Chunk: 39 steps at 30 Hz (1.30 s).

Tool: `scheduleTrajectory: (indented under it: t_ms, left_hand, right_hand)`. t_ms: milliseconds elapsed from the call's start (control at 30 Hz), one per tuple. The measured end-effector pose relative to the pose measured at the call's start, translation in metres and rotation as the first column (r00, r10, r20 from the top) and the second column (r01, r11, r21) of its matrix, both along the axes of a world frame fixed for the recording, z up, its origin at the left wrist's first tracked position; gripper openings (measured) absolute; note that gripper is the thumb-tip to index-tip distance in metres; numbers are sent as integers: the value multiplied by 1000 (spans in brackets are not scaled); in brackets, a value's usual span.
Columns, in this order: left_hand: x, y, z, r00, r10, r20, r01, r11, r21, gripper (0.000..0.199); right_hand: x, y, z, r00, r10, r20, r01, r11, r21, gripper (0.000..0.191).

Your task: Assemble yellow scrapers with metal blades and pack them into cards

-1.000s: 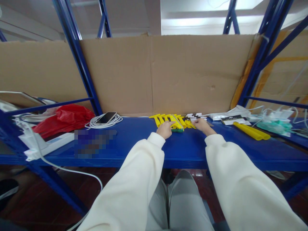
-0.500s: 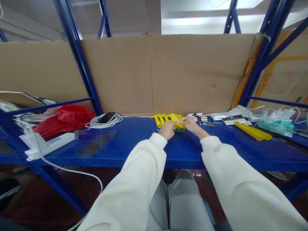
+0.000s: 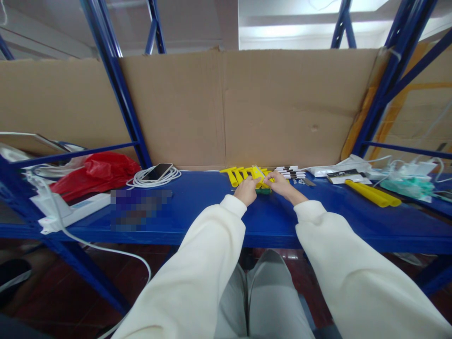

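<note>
Both hands meet over a yellow T-shaped plastic piece near the back middle of the blue shelf. My left hand is closed at its left side, thumb and fingers pressed against it. My right hand pinches at its right edge; anything small between those fingertips is hidden. Just left and behind lie several matching yellow T-shaped pieces in a row. Under the hands a dark green handle-like object shows in part. Right of the hands are white strips with dark bands and small metal parts.
Two yellow tubes, a black-and-white packet and a green plastic bag lie right. On the left are a phone on a coiled white cable, a red bag and a white power strip. Cardboard walls the back.
The view has shifted very slightly. Both hands stay at the yellow piece with almost no visible movement.
</note>
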<state>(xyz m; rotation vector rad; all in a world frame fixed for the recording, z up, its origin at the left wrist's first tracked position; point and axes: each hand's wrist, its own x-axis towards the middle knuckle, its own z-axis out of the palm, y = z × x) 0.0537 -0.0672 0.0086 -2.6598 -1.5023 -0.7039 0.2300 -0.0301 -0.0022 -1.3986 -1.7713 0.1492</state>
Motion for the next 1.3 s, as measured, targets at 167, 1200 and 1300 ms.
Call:
scheduleTrajectory:
  t_ms: [167,1200,1300]
  left_hand:
    - [0,-1,1,1000,3,-16,-3,1000,-1,61]
    - [-6,0,2,999,-17,-51,20,999,44,62]
    - [-7,-1,2,994,-37,-101,39,999,24,72]
  right_hand:
    - [0,-2,2,1000,-16,9,16,999,-40,13]
    - [-9,-19,12,764,22,-645,-159,975,-155,18]
    - [-7,-22,14,770,0,-638,-129,979,-156,15]
